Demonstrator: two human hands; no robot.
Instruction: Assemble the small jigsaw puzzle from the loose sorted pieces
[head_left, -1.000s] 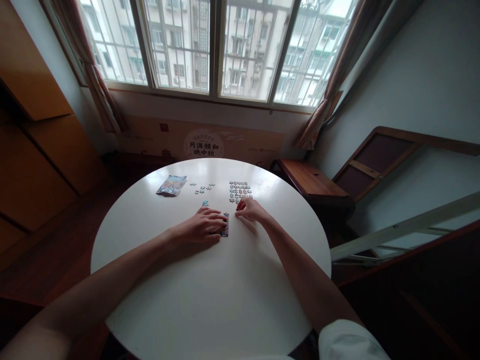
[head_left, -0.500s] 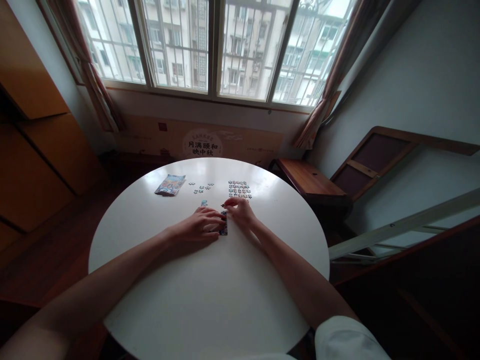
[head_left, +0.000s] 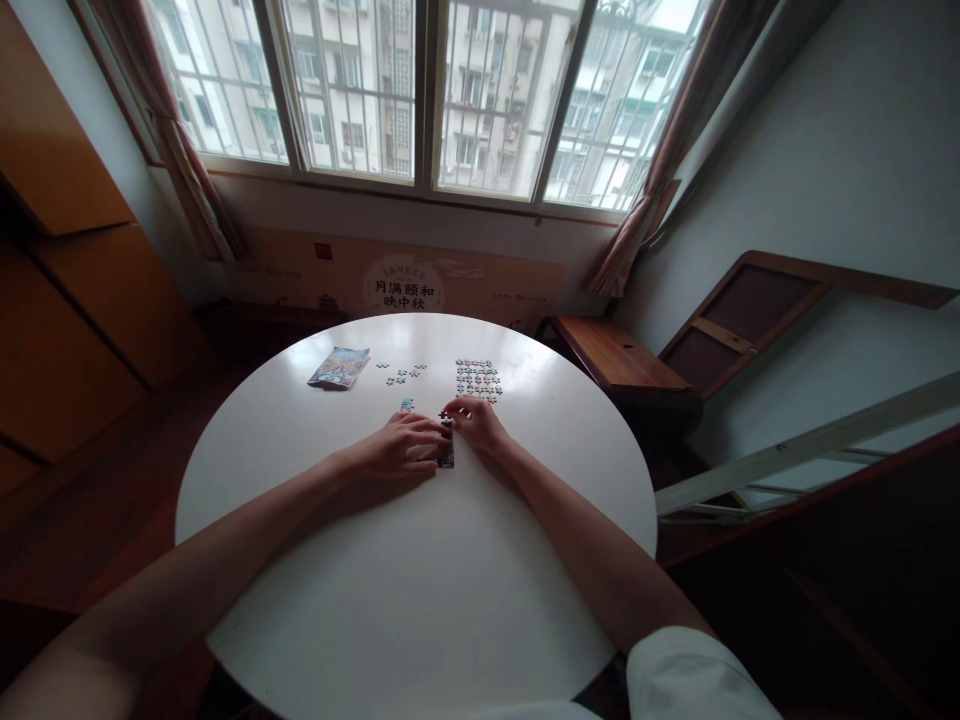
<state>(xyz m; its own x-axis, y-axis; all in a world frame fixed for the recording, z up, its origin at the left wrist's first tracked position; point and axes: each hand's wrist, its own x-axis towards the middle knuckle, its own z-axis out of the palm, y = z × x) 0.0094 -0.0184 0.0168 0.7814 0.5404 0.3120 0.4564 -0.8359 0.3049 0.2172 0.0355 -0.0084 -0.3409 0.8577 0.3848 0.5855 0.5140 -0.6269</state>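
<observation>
On the white round table, a partly joined jigsaw puzzle [head_left: 448, 456] lies under my left hand [head_left: 397, 446]. The fingers of that hand are spread and resting flat over the joined part, hiding much of it. My right hand [head_left: 476, 422] pinches a small dark puzzle piece [head_left: 443, 414] between thumb and fingertips, just above the upper edge of the joined part. A small light blue cluster of pieces [head_left: 407, 404] lies beyond my left fingers. Rows of loose puzzle pieces [head_left: 478, 378] are laid out past my right hand.
Several loose pieces [head_left: 401, 377] lie scattered at the far middle of the round table [head_left: 420, 590]. A colourful packet [head_left: 340, 368] rests at its far left. A wooden bench [head_left: 615, 353] stands behind the table to the right, below the window.
My right hand has shifted very slightly, and the pinched piece now sits a little lower, closer to the joined part. My left hand stays in place.
</observation>
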